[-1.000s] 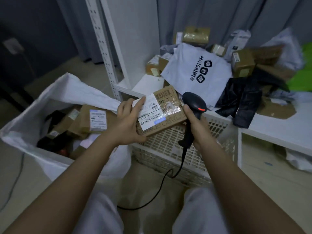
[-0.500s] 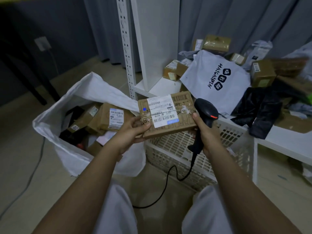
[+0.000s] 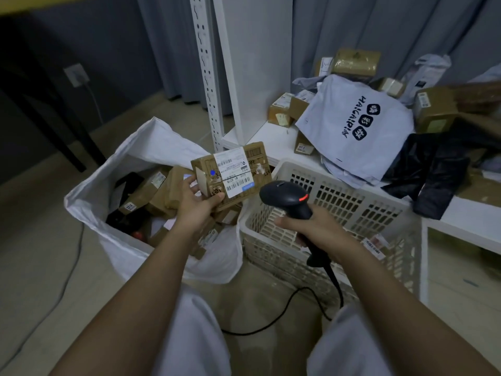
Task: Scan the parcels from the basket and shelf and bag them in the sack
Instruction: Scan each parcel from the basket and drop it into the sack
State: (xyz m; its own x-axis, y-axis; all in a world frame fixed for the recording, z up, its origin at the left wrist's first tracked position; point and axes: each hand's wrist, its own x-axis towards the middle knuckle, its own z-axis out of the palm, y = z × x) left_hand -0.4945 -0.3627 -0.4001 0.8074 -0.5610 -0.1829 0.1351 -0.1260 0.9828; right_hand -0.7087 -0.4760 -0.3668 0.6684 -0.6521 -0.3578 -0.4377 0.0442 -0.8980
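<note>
Parcel (image 3: 230,172) sits pinched at one corner by the left hand (image 3: 199,204), hanging over the open sack (image 3: 130,158). The right hand (image 3: 317,229) is wrapped round the scanner (image 3: 287,198) above the basket (image 3: 339,213). A corner grip that thin could let the box twist and fall outside the sack. Its white label shows barcodes and what looks like "A218". Farther back on the shelf (image 3: 271,137), a grey mailer (image 3: 355,131) reads roughly "HAICAIPIN".
</note>
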